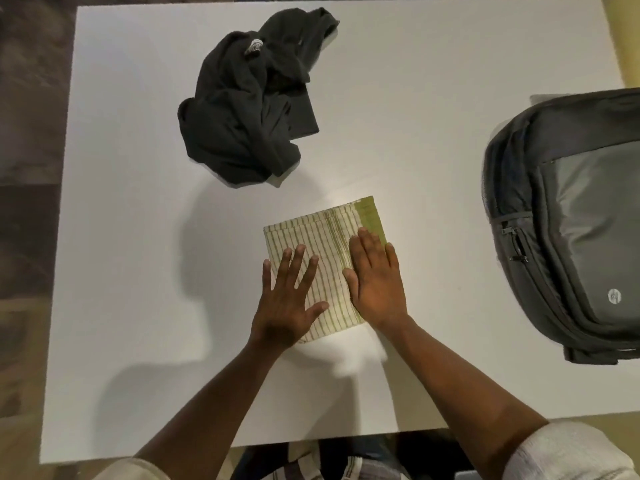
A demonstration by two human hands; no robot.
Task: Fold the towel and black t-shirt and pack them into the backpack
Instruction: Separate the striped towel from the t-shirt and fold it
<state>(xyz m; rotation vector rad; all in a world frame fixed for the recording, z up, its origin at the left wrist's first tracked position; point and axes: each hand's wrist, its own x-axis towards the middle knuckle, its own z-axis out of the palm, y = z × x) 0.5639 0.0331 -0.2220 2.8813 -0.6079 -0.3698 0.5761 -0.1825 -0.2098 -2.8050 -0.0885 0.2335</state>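
A cream towel with green stripes (329, 237) lies folded into a small rectangle near the middle of the white table (138, 271). My left hand (287, 303) presses flat on its left part, fingers spread. My right hand (375, 282) lies flat on its right part, fingers straight and together. The black t-shirt (242, 109) sits crumpled in a heap at the far left-centre of the table, untouched. The dark grey backpack (571, 220) lies flat at the table's right edge, its front panel facing up and its zips looking closed.
Bare white tabletop surrounds the towel on all sides. A dark floor shows beyond the table's left edge. My lap is visible under the near edge.
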